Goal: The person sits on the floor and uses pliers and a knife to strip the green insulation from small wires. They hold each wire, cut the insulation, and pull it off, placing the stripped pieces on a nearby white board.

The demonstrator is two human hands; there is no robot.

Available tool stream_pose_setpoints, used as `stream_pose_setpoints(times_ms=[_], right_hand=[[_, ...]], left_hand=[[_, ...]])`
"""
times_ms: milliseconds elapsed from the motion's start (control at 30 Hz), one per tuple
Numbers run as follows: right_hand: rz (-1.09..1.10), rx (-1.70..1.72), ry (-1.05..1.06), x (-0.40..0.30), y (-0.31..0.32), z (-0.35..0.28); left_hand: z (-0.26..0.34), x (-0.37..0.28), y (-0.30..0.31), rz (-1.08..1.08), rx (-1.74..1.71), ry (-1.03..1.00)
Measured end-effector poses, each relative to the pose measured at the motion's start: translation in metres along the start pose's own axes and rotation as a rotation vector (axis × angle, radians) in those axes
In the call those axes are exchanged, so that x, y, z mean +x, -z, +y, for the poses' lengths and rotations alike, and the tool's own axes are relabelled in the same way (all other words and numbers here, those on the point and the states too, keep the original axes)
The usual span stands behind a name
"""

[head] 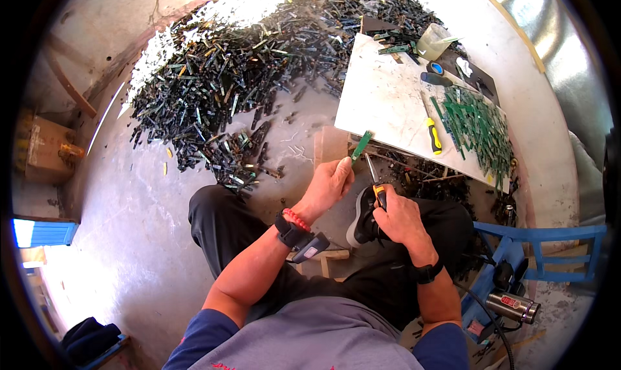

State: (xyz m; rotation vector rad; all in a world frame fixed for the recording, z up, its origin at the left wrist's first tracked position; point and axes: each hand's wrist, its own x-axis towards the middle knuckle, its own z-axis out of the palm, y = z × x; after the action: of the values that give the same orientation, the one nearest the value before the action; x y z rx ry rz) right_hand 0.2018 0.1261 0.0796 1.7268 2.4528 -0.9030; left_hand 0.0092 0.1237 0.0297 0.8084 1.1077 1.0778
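Note:
A narrow green circuit-board strip [361, 146] is pinched by my left hand [331, 186], its upper end close to the near corner of a white board [383, 98]. My right hand [400, 215] grips a tool with orange-and-black handles [380, 193], whose slim metal jaws or blades point up beside the strip; its exact kind is unclear. On the white board lie a yellow-and-black-handled screwdriver [433, 132], a dark-handled tool [436, 79], a roll of tape [435, 68] and a pile of green strips [475, 127].
A large heap of dark strips [233, 74] covers the floor ahead and to the left. A translucent plastic cup [432, 41] stands at the board's far side. To the right are a blue chair [543, 233] and a steel flask [513, 307]. A cardboard box [48, 149] sits at far left.

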Motion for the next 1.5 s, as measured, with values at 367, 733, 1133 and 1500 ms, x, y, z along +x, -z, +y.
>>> stream_pose_setpoints(times_ms=[367,733,1133,1500], right_hand=[[0.298,-0.218,0.024,0.006,-0.017,0.003],[0.327,-0.293,-0.01,0.009,-0.019,-0.001],[0.336,-0.258,0.007,0.009,-0.023,0.001],[-0.207,0.804,-0.087,0.011,-0.021,0.009]], left_hand=[[-0.005,0.002,-0.002,-0.005,0.068,-0.033],[-0.006,0.002,-0.001,0.026,0.125,-0.076],[-0.004,0.001,-0.002,-0.022,0.171,-0.079],[-0.003,-0.003,-0.01,0.063,0.453,-0.261]])
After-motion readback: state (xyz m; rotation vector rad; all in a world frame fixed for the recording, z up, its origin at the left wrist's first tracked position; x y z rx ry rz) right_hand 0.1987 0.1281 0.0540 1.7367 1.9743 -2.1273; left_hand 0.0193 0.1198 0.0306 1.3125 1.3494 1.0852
